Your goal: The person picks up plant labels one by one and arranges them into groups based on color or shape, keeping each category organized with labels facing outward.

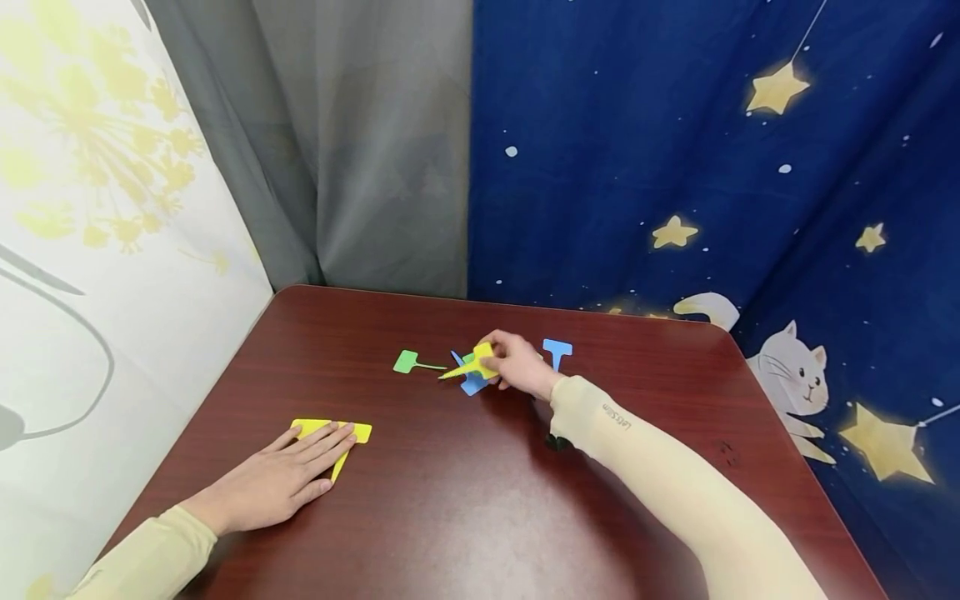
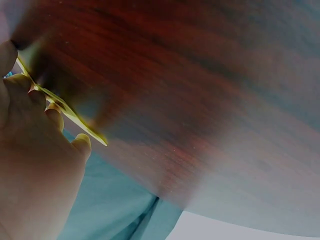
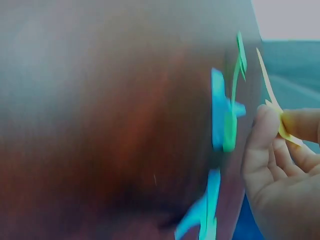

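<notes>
T-shaped plastic plant labels in several colours lie on the table. My left hand (image 1: pixel 277 483) rests flat with straight fingers on yellow plant labels (image 1: pixel 363 432) at the table's left; the fingers hide part of them. In the left wrist view their yellow edge (image 2: pixel 82 126) shows beyond the fingertips. Over the middle of the table, my right hand (image 1: pixel 517 362) pinches a yellow plant label (image 1: pixel 471 365) between thumb and fingers, its pointed end toward the left. Beneath it are blue labels (image 1: pixel 474 386) and green ones, partly hidden by the hand.
A green label (image 1: pixel 406 362) lies apart, left of the pile. One blue label (image 1: pixel 557 348) is at the right, beyond my right wrist. The brown table (image 1: pixel 450 500) ends at the back against a grey curtain (image 1: pixel 390 167) and a blue starry curtain (image 1: pixel 600 167).
</notes>
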`<state>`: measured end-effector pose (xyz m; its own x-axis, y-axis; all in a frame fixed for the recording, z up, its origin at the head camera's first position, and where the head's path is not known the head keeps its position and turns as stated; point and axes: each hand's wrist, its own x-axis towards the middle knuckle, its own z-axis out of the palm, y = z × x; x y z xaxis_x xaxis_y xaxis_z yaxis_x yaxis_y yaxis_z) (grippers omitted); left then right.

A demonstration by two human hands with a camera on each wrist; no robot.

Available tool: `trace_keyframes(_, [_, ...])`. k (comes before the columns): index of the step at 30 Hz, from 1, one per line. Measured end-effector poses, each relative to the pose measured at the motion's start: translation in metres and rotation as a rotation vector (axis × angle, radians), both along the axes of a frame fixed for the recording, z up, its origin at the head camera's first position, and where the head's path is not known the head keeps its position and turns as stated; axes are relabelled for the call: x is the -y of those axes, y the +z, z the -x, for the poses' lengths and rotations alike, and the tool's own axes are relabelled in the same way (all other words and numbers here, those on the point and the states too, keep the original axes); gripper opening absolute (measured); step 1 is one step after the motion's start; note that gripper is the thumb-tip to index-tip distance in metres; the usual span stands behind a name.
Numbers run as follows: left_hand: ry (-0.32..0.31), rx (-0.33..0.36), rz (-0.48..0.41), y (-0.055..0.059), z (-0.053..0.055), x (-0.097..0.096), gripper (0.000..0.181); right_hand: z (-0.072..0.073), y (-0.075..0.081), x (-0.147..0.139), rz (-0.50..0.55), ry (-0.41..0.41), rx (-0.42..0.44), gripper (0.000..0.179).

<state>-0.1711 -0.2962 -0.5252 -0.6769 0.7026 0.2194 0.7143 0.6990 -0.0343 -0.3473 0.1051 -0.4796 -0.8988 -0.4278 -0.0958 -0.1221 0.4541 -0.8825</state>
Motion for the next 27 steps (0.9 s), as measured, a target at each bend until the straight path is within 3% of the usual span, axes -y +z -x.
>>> trace_keyframes(9, [0.002, 0.024, 0.002, 0.0, 0.002, 0.001, 0.061, -0.022, -0.005, 0.041, -0.075, 0.214, -0.008, 0.03])
trace_keyframes(19, [0.038, 0.064, -0.019, 0.003, 0.0, -0.002, 0.064, -0.033, -0.01, 0.067, -0.113, 0.291, -0.008, 0.024])
trace_keyframes(27, [0.018, 0.023, -0.021, 0.005, 0.002, -0.002, 0.056, -0.042, -0.016, 0.082, -0.193, 0.343, -0.047, 0.026])
